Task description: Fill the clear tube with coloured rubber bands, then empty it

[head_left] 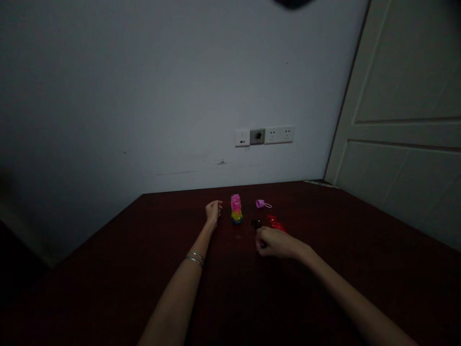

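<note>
My left hand [213, 210] rests on the table with its fingers loosely curled in, and nothing shows in them. Just right of it is a tube-shaped container [236, 209] with pink, yellow and blue contents in bands. My right hand [267, 241] is closed low over the table, its fingers pressed together; what they hold, if anything, is hidden. Small dark pieces [256, 223] lie just beyond those fingers. Partly behind the right hand are several shiny red pieces [275, 222]. A small lilac cap [260, 203] with a loop lies farther back.
The dark red-brown table [144, 240] meets a pale wall [162, 96] at the back. Wall sockets [279, 135] sit above the table's far edge. A panelled light door [403, 158] stands on the right. The light is dim.
</note>
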A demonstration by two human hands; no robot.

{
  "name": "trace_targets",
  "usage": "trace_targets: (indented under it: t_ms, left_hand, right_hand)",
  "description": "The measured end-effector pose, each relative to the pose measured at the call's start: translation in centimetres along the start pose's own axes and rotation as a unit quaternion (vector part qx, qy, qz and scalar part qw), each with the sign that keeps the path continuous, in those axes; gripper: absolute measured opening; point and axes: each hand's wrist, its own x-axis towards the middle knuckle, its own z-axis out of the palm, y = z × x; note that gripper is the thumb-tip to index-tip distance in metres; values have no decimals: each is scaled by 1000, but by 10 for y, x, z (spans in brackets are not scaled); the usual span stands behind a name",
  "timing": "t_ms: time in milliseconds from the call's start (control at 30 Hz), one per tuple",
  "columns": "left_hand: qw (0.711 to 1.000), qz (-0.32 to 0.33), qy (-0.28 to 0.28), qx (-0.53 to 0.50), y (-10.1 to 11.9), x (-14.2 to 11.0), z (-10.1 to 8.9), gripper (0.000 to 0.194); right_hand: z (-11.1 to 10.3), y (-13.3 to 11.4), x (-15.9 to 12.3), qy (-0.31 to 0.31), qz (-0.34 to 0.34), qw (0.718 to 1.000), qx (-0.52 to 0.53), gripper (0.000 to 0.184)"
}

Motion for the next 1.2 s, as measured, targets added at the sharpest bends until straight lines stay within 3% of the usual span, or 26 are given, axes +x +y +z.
trace_targets:
  t_ms: [133,300,533,767,1033,1200]
  left_hand:
    - [1000,12,1,-11,-3,-3,-1,28]
    - [1000,23,0,-17,-3,-5,-1,27]
    - [999,33,-7,-15,-2,-8,-1,27]
    - [999,36,-9,-10,-1,-9,0,26]
    - [998,61,-6,-28,2,-13,-1,29]
    - [988,145,-43,18,8,-22,-2,33]
  right_hand:
    - [-30,0,22,59,-22,995,74,11]
    - [-75,2,73,160,-42,978,129,16]
    - [-94,3,123,130,-20,986,106,21]
    - [-96,5,123,91,-15,992,84,24]
    - [-114,6,103,85,-26,991,99,30]
    - [-126,1,86,18,-23,997,72,46]
